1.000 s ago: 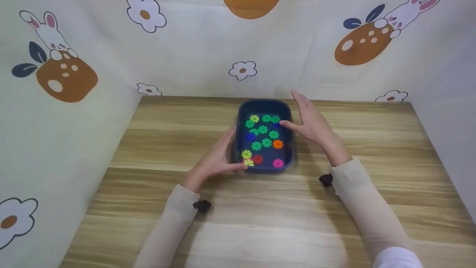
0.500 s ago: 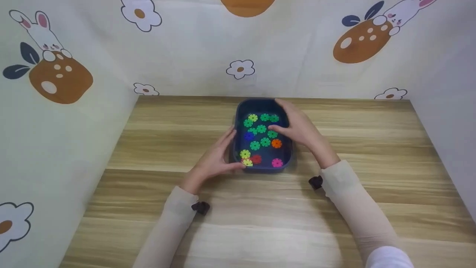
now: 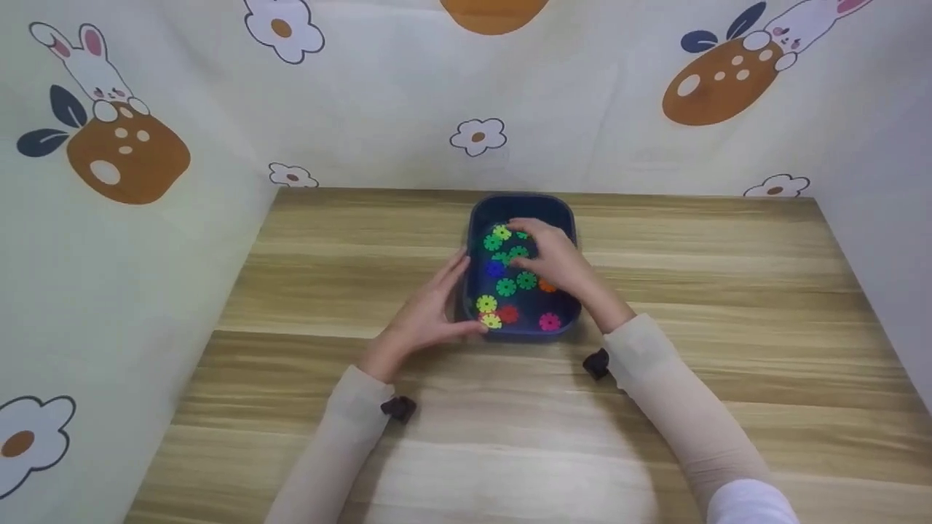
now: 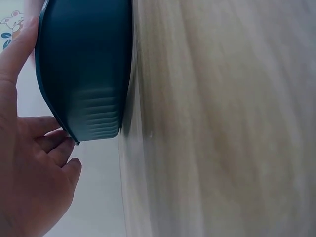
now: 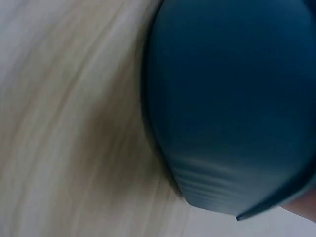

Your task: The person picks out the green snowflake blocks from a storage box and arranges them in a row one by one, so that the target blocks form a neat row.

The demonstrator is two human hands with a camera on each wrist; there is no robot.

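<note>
A dark blue tub (image 3: 524, 335) holds several gear-edged plastic discs, among them a yellow disc (image 3: 486, 303), a pink disc (image 3: 550, 321) and a blue disc (image 3: 495, 268). My left hand (image 3: 419, 320) rests against the tub's left side, its thumb at the near left corner and its fingers along the rim. In the left wrist view the fingertips meet the rim of the tub (image 4: 89, 64). My right hand (image 3: 557, 258) reaches over the right rim into the tub, thumb and bent fingers apart above the green discs (image 3: 518, 252). The right wrist view shows mostly the tub's outer wall (image 5: 227, 98).
The tub stands on a wood-grain table (image 3: 328, 291), close to its back edge. Behind it and at the left hangs a pale cloth (image 3: 378, 94) printed with rabbits and flowers. A small black device (image 3: 398, 409) sits at each wrist.
My right hand has moved left from beside the tub, over the rim and in above the discs, its fingers bending. My left hand has stayed at the tub's near left corner.
</note>
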